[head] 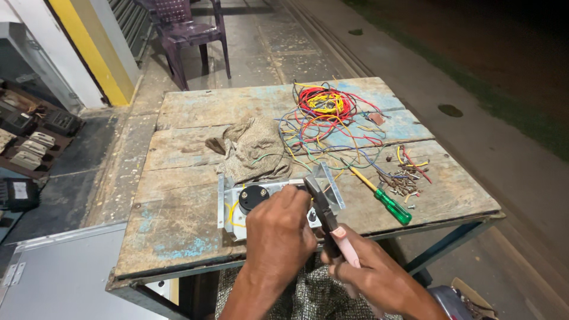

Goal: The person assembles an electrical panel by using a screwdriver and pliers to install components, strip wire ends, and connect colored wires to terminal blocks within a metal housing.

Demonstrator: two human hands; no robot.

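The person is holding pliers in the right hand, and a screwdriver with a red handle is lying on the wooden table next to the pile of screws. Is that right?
Not quite. The head view shows the screwdriver has a green handle, not red. The rest holds: the right hand grips the pliers, and the screwdriver lies on the wooden table beside the pile of screws.

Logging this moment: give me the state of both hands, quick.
Left hand: closed over the metal panel near its round black gauge.
Right hand: shut on the pink-handled pliers, whose tip meets the panel.
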